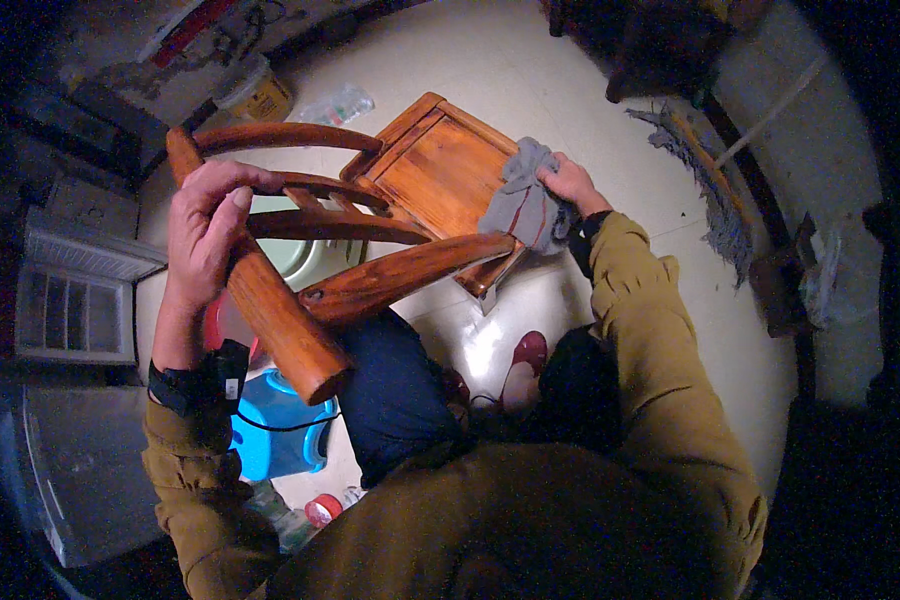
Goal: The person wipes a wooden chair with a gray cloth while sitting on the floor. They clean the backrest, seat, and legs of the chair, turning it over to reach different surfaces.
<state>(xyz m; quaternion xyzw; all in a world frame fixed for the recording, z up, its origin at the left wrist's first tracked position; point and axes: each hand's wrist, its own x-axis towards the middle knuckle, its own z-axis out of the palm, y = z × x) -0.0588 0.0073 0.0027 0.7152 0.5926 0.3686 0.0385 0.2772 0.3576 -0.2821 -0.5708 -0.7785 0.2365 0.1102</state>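
Observation:
In front of me stands a wooden chair [450,180], its curved backrest bars and thick top rail [285,322] nearest my left side. My left hand [214,225] grips that top rail, thumb and fingers wrapped around it. A crumpled grey cloth [529,199] with red stripes is bunched in my right hand [568,184]. The cloth lies against the seat's right edge, near the lower end of a back post [420,274]. Part of the seat is hidden beneath the cloth.
A blue plastic stool [277,427] and a red-lidded container [322,510] are at lower left. Beyond the chair's back are a light green basin [285,259], a bucket [259,94] and a clear plastic bottle [349,103]. A grey mop head [709,187] lies at right.

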